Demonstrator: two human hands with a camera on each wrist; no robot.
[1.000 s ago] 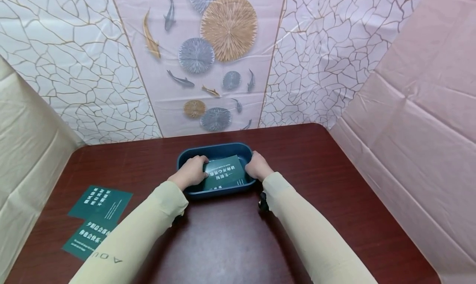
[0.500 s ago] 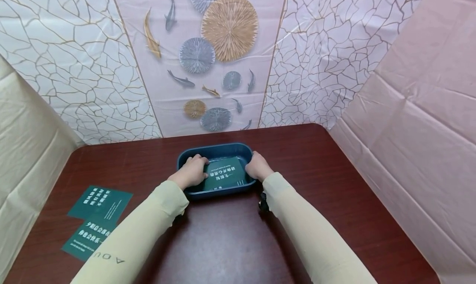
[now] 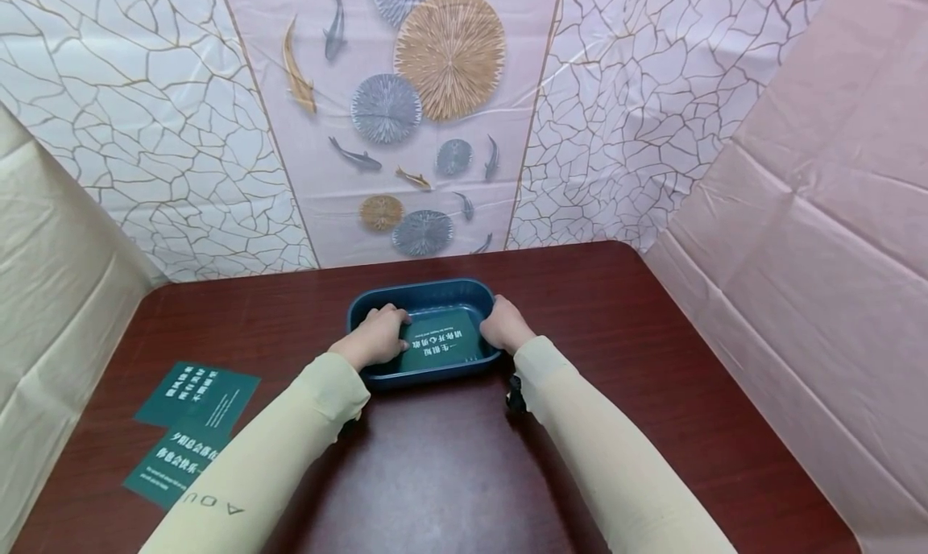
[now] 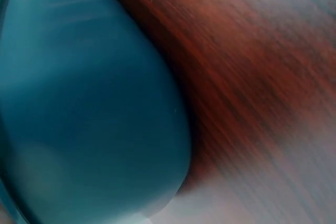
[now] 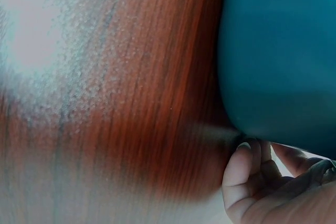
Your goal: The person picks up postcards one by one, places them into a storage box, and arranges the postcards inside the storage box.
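Observation:
A dark blue oval-cornered basin [image 3: 428, 374] sits on the table, with a dark green card [image 3: 442, 341] printed in white characters inside it. Over the basin's left rim reaches my left hand [image 3: 374, 335], thumb and fingers curled at the card's left edge. My right hand [image 3: 506, 324] grips the basin's right end. In the right wrist view, the curled fingers [image 5: 249, 166] show right at the basin's corner [image 5: 278, 66]. The left wrist view has only the basin's outer wall [image 4: 100, 114] beside the wood; the left fingers are hidden there.
Two more green cards lie overlapping at the left of the table: an upper card [image 3: 225, 401] and a lower card [image 3: 155, 473], partly covered by my left sleeve [image 3: 268, 465]. A patterned sheet [image 3: 616, 135] hangs behind the table [image 3: 652, 377], with plain drapes at both sides.
The card in the basin has sunk from a raised, tilted position and now lies lower and flatter. Both hands have stayed nearly in place, and the basin has not moved.

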